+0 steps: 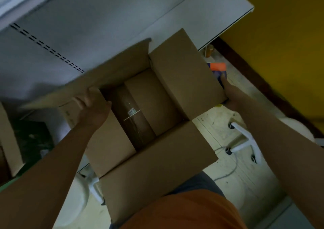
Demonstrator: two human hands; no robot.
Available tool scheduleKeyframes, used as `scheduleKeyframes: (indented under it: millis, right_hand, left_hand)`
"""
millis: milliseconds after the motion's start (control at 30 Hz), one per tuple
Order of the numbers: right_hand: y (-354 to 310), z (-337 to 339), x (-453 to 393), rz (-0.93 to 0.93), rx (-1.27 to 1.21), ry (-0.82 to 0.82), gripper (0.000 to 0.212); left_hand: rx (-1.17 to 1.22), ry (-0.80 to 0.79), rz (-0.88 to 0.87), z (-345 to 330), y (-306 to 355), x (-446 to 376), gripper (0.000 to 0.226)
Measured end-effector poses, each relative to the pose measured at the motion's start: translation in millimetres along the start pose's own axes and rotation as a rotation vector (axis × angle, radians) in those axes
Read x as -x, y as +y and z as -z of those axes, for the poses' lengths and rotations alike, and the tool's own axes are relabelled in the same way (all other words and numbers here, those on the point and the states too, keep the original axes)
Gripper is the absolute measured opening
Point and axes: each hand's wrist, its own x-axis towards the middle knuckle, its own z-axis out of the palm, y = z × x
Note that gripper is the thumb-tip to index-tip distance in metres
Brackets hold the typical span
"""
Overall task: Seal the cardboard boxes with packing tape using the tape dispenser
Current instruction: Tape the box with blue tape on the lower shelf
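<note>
Orange shirt (189,211) nearest; left hand (93,104) grips cardboard box (157,167) flap, right hand (228,95) grip hidden, steadying it for folding.

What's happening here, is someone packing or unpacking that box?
A person is holding an open cardboard box against a white table, seen from above. The left hand grips a flap on the box's left side, and the right hand reaches round behind the right flap, mostly hidden. All four flaps stand open, nothing is taped yet, and no tape dispenser can be clearly made out.
</note>
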Motion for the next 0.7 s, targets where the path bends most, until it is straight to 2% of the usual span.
scheduleKeyframes:
  millis: [67,133,233,333,433,467,500,533,600,700]
  right_hand:
    - [-11,-8,13,0.035,0.000,-0.108,0.094]
    - [-21,-23,31,0.094,-0.014,-0.208,0.081]
    - [-33,-58,58,0.208,0.030,-0.248,0.065]
    - [-34,-106,80,0.274,0.265,-0.260,0.052]
    - [-29,-147,81,0.360,0.688,-0.280,0.053]
    - [-31,-157,79,0.380,0.807,-0.264,0.052]
    - [-32,-165,77,0.370,0.888,-0.243,0.051]
    - [-33,-170,75,0.336,0.915,-0.225,0.053]
    - [-31,-173,70,0.251,0.896,-0.193,0.057]
    - [-23,-173,69,0.178,0.886,-0.197,0.059]
  left_hand:
    - [0.134,0.105,0.016,14,7,6,0.075]
    - [0.327,0.166,0.117,29,5,7,0.094]
    - [0.479,0.113,0.171,59,2,11,0.102]
    - [0.591,0.025,0.232,80,0,17,0.089]
    - [0.638,0.005,0.263,85,-17,17,0.059]
    - [0.671,0.061,0.314,86,-19,19,0.073]
    - [0.684,0.173,0.322,85,-23,20,0.094]
    - [0.624,0.315,0.276,86,-25,24,0.104]
    - [0.582,0.579,0.261,95,-27,31,0.101]
    - [0.454,0.715,0.177,109,-36,31,0.101]
